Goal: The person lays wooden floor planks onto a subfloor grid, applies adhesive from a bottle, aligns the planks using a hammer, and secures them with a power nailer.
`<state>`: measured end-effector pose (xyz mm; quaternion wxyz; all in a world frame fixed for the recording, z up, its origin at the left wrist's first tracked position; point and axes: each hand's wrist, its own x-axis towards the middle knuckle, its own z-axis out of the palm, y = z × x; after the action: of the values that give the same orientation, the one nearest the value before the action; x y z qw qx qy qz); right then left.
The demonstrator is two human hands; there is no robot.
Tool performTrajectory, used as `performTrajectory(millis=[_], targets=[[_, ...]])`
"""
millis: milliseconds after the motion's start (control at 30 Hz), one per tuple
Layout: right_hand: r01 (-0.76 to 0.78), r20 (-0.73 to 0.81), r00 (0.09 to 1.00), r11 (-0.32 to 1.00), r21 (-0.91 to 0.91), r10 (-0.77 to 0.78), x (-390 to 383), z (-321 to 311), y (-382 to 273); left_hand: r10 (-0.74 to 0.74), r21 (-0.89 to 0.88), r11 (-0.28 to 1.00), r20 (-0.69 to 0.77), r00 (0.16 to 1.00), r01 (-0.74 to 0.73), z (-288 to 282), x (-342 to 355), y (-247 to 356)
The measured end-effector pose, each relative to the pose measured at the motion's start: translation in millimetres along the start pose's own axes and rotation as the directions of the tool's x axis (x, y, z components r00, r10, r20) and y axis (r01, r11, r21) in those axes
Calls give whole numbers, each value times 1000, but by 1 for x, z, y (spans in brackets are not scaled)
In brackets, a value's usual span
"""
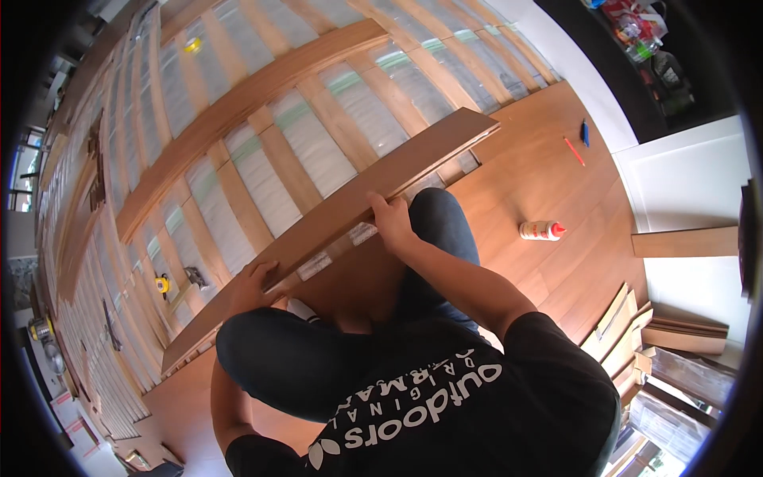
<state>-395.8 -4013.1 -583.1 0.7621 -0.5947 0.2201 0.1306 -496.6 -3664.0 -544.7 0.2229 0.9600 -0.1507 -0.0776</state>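
Note:
A long brown wooden floorboard (342, 213) lies slantwise across my front, from lower left to upper right, at the edge of the laid floor. My left hand (253, 286) grips it near my left knee, fingers over its top face. Farther right, my right hand (391, 222) holds its near edge, thumb on top and the other fingers hidden underneath. Pale labels (315, 266) show just below the near edge. Whether the board touches the laid floor's edge cannot be made out.
Beyond the board, wooden battens (286, 159) run over clear sheeting, with another plank (254, 103) across them. A glue bottle (542, 230), red pencil (574, 151) and blue cutter (585, 133) lie on the laid floor (532, 183). A yellow tape measure (162, 284) sits left.

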Motion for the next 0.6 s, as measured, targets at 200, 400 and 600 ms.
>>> performTrajectory(millis=[200,400,600], targets=[[62,103,991,980,188,-82,30,-4,22,-478,-106,870,63,876,482,33,-14,-178],[-257,100,966,942,217,240,65,-18,44,-649,154,760,231,725,631,85,-9,-247],[325,478,815,423,-846,329,75,-21,33,-630,199,773,131,766,602,116,9,-234]])
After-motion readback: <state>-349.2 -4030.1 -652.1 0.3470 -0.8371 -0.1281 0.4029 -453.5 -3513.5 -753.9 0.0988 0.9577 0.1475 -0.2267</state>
